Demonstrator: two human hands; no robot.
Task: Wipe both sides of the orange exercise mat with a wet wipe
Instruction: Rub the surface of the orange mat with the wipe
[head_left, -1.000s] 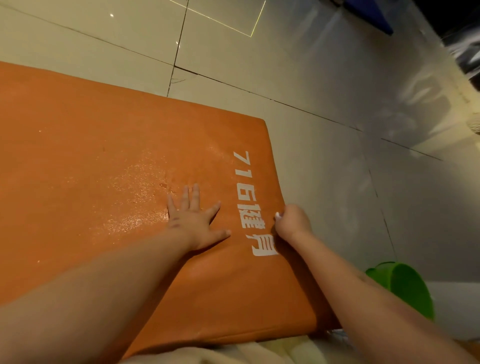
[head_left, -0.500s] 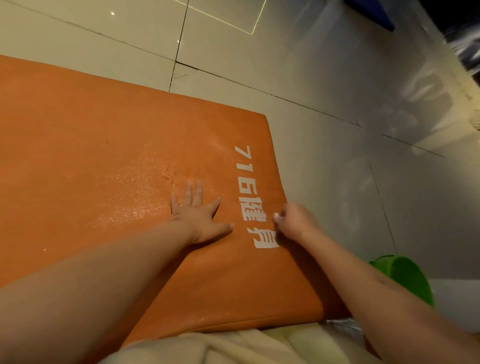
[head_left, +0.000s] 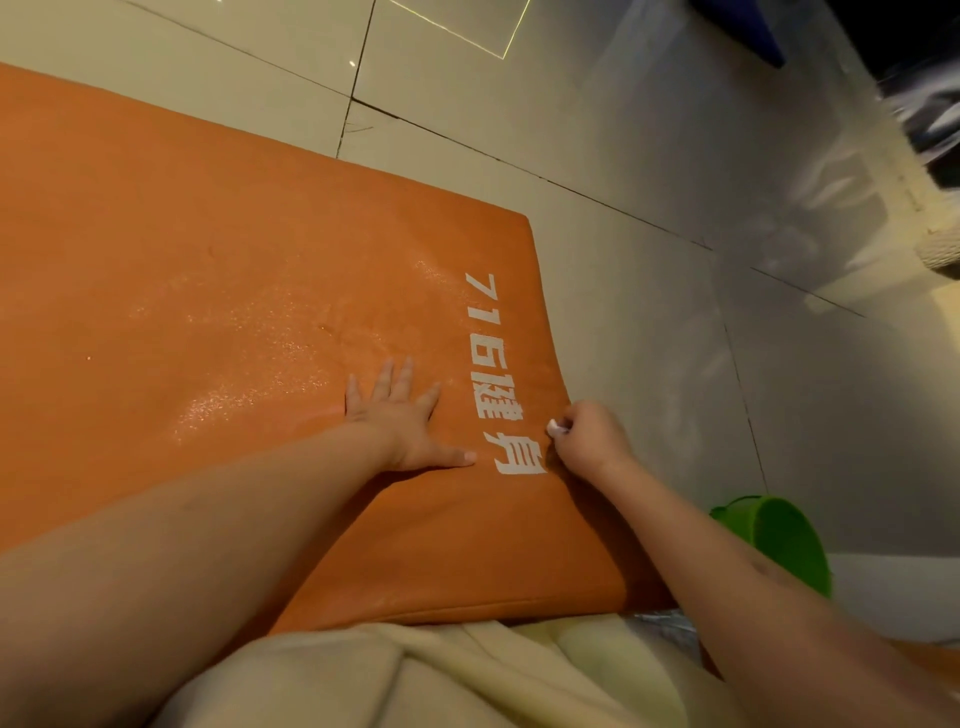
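The orange exercise mat (head_left: 208, 249) lies flat on the tiled floor, with white printed characters along its right edge and a wet, glistening patch in the middle. My left hand (head_left: 400, 415) presses flat on the mat, fingers spread, just left of the print. At the mat's right edge, my right hand (head_left: 589, 434) is closed around a small white wet wipe (head_left: 554, 428); only a bit of it pokes out by the fingers.
A green bucket (head_left: 779, 535) stands on the floor to the right, behind my right forearm. Pale cloth (head_left: 415, 675) covers my lap at the bottom. Grey tiles (head_left: 675, 156) surround the mat; dark objects sit at the top right corner.
My right hand has slid slightly along the mat's right edge near the last printed character. My left hand stays flat. The view has shifted a little.
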